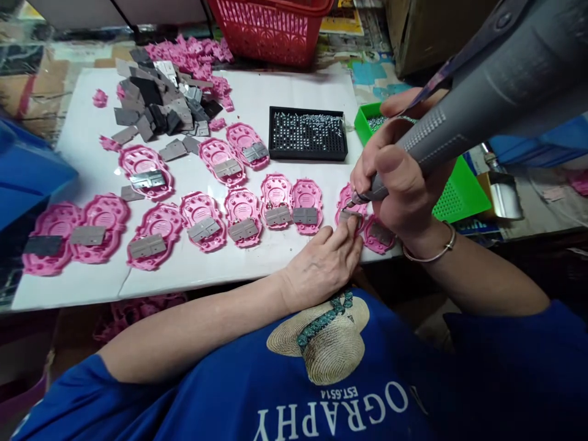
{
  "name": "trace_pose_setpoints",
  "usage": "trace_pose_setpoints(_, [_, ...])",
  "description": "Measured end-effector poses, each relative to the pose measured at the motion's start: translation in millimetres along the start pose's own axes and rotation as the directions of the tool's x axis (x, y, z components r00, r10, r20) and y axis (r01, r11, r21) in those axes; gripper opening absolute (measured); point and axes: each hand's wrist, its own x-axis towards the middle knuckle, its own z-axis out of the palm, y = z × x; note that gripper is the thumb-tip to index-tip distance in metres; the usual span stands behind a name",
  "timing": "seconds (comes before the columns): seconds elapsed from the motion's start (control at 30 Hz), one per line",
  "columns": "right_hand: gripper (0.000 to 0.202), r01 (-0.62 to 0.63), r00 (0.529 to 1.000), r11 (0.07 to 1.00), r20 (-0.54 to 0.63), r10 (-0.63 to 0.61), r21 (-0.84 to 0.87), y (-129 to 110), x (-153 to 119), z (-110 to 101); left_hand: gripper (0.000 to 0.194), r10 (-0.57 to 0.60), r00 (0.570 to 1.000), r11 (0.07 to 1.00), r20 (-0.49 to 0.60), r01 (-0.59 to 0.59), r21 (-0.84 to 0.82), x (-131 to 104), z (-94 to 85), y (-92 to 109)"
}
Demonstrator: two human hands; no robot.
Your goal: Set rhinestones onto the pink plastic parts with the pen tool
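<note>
My right hand (397, 174) is wrapped round a grey electric screwdriver (441, 131), held at a slant with its bit down at a pink plastic shell (345, 195). A small grey plate (350, 215) lies in that shell, close to the bit. My left hand (324, 257) rests at the shell's near edge, its fingers stretched out on the plate. Another pink shell (379, 235) with a grey plate sits just to the right, partly under my right hand. Whether a screw is under the bit is too small to tell.
Several pink shells with grey plates (147, 246) line the white board (184, 285). Behind them are a heap of grey plates (156, 98), pink parts (188, 55), a black screw tray (307, 153) and a red basket (271, 33). Green trays (466, 193) stand right, a blue bin (32, 165) left.
</note>
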Motion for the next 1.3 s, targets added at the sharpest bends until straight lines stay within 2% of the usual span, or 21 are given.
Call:
trace_pose_setpoints(0.1, [0.034,-0.002,1.000,0.999,0.018,0.001,0.047,-1,1,0,0.045,-0.002,1.000,1.000,0.003,0.002,-0.003,0,0.1,0])
trace_pose_setpoints(0.2, [0.033,-0.037,0.999,0.999,0.035,0.036,0.012,-1,0,0,0.045,0.000,1.000,1.000,0.000,0.000,-0.006,1,0.1,0])
trace_pose_setpoints(0.4, [0.046,-0.068,0.998,0.994,0.006,0.069,-0.082,8,-3,-3,0.046,-0.012,1.000,1.000,0.002,0.012,-0.014,3,-0.7,0])
trace_pose_setpoints(0.53, [0.034,-0.055,0.993,0.998,0.102,0.053,0.023,8,2,-5,0.048,-0.012,1.000,1.000,0.014,0.012,-0.014,4,0.4,2])
trace_pose_setpoints(0.63, [0.032,-0.015,0.999,0.991,0.050,0.008,0.132,1,13,-6,0.048,-0.010,1.000,1.000,0.023,0.011,-0.020,3,-3.3,0])
trace_pose_setpoints(0.73, [0.030,0.094,0.996,0.982,-0.028,-0.090,0.162,-9,27,-14,0.043,0.004,0.999,1.000,-0.045,-0.006,-0.030,-5,-14.6,-11])
trace_pose_setpoints(0.83, [0.031,0.178,0.982,0.982,-0.075,-0.173,0.063,-14,38,-28,0.034,-0.076,0.991,0.996,-0.114,0.080,0.033,-17,-27.6,-31])
trace_pose_setpoints(0.9, [0.031,0.197,0.974,0.980,-0.108,-0.197,-0.012,-14,41,-39,0.031,-0.154,0.983,0.984,-0.102,0.162,0.079,-24,-32.6,-46])
trace_pose_setpoints(1.0, [0.030,0.184,0.967,0.980,-0.165,-0.193,-0.069,-13,40,-50,0.025,-0.194,0.979,0.975,-0.068,0.200,0.098,-31,-34.2,-62])
trace_pose_setpoints(1.07, [0.030,0.160,0.970,0.986,-0.175,-0.167,-0.053,-15,35,-53,0.022,-0.190,0.978,0.976,-0.085,0.198,0.090,-31,-34.4,-64])
trace_pose_setpoints(1.17, [0.031,0.108,0.985,0.994,-0.134,-0.111,-0.029,-26,26,-56,0.022,-0.143,0.980,0.987,-0.136,0.151,0.054,-19,-36.6,-57])
trace_pose_setpoints(1.23, [0.032,0.096,0.989,0.994,-0.105,-0.101,-0.054,-35,21,-57,0.026,-0.053,0.994,0.998,-0.099,0.055,0.017,-4,-38.0,-47])
trace_pose_setpoints(1.3, [0.029,0.111,0.989,0.991,-0.089,-0.117,-0.070,-41,17,-58,0.031,0.027,1.000,0.999,0.006,-0.027,-0.017,13,-37.1,-38])
